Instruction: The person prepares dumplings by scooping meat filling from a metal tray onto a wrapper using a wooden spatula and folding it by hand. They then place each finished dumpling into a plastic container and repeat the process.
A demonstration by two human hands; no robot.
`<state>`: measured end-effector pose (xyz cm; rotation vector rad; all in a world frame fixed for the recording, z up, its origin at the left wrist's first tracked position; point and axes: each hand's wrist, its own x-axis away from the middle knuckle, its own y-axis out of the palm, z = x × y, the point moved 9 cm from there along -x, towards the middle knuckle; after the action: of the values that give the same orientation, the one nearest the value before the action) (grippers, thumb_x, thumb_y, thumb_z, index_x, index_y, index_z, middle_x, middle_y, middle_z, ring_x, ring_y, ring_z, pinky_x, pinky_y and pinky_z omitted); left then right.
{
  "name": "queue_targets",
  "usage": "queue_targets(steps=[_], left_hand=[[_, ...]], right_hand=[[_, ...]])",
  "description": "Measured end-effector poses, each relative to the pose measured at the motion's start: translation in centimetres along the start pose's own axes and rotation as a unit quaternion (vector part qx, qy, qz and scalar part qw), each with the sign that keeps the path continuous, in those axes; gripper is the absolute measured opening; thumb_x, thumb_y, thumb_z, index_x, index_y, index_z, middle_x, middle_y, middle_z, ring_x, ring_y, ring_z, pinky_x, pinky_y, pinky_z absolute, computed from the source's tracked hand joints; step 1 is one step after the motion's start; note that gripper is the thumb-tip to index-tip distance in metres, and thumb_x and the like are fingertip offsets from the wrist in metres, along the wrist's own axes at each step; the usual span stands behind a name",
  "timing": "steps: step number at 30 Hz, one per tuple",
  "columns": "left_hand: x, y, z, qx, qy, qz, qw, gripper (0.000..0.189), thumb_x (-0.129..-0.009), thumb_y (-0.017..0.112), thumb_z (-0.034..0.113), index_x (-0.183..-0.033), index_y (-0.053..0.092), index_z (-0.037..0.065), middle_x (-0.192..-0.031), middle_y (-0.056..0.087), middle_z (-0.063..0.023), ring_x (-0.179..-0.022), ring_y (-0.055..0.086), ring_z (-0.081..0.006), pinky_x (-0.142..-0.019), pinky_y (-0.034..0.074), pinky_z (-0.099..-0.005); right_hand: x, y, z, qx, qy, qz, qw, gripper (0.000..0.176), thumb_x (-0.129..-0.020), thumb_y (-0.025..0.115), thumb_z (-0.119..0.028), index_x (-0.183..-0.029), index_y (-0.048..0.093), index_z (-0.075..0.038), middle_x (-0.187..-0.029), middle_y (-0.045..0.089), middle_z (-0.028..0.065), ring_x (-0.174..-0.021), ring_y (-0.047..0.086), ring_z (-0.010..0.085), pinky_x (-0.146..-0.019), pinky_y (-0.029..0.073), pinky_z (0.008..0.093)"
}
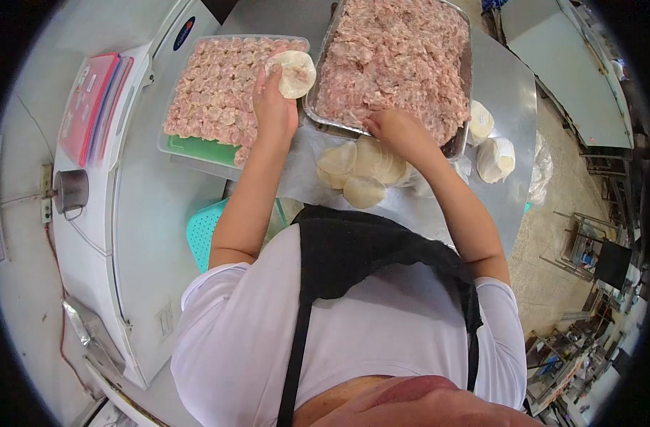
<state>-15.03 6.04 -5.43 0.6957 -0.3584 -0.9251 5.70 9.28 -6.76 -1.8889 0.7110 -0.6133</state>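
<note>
My left hand (275,107) holds a round, pale dumpling wrapper (296,74), raised over the right side of a plastic tray (170,142). Rows of filled dumplings (211,89) cover most of that tray, and a strip of green shows at its near edge. At the near edge of a big metal pan (313,117) heaped with ground meat (392,60), my right hand (396,132) has its fingers curled against the meat. What lies between those fingertips is hidden. Several loose wrappers (360,167) lie fanned out just below the pan.
Wrapped stacks of wrappers (495,159) stand right of the pan on the metal table (506,85). A white fridge or freezer (150,199) is at the left, with a metal pot (71,189) beyond it. A teal perforated basket (205,231) sits below the dumpling tray.
</note>
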Motion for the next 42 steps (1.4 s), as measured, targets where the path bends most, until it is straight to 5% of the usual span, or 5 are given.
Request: queue_targets(steps=[11,19,27,37,42], left_hand=[[1.2,0.8,-5.1,0.121,-0.165,0.011,0.979,0.036,-0.096,0.044,0.013,-0.126,0.043,-0.006,-0.125,0.052,-0.0195,-0.118,0.051,-0.0309,-0.105,0.039,-0.0457],[4.5,11.7,-7.0,0.260,-0.322,-0.042,0.909,0.072,-0.095,0.026,0.059,-0.128,0.043,-0.003,-0.130,0.048,-0.0196,-0.125,0.043,-0.0327,-0.105,0.030,-0.0551],[2.0,8.3,-8.6,0.212,-0.236,-0.029,0.948,0.082,-0.091,0.026,0.065,-0.141,0.031,0.000,-0.141,0.038,-0.0229,-0.132,0.035,-0.0376,-0.109,0.021,-0.0584],[2.3,7.5,-6.1,0.210,-0.223,0.029,0.952,0.068,-0.094,0.028,0.059,-0.137,0.042,0.008,-0.146,0.031,-0.0185,-0.138,0.024,-0.0388,-0.107,0.013,-0.0675],[-0.2,4.0,-2.1,0.159,-0.138,0.030,0.977,0.052,-0.100,0.024,0.042,-0.136,0.044,0.010,-0.145,0.035,-0.0178,-0.137,0.027,-0.0381,-0.106,0.014,-0.0693]], right_hand=[[1.0,-5.4,2.3,-0.267,0.090,0.108,0.953,0.033,-0.094,0.051,-0.029,-0.105,0.065,-0.002,-0.077,0.064,0.0192,-0.075,0.064,0.0288,-0.072,0.047,0.0377],[2.9,-8.1,2.0,-0.185,0.004,0.277,0.943,0.027,-0.090,0.058,-0.024,-0.107,0.065,-0.003,-0.086,0.063,0.0198,-0.081,0.061,0.0352,-0.073,0.047,0.0410],[7.4,-10.1,2.8,0.052,0.034,0.107,0.992,0.018,-0.088,0.059,-0.016,-0.101,0.065,-0.005,-0.084,0.060,0.0171,-0.078,0.060,0.0349,-0.068,0.048,0.0417],[9.0,-15.4,-0.1,0.142,-0.036,0.169,0.975,0.016,-0.089,0.053,-0.017,-0.092,0.062,-0.003,-0.083,0.063,0.0156,-0.077,0.064,0.0324,-0.064,0.050,0.0434],[6.7,-7.7,2.4,0.153,-0.060,0.022,0.986,0.026,-0.091,0.051,-0.027,-0.085,0.062,-0.004,-0.074,0.064,0.0185,-0.072,0.064,0.0346,-0.064,0.050,0.0460]])
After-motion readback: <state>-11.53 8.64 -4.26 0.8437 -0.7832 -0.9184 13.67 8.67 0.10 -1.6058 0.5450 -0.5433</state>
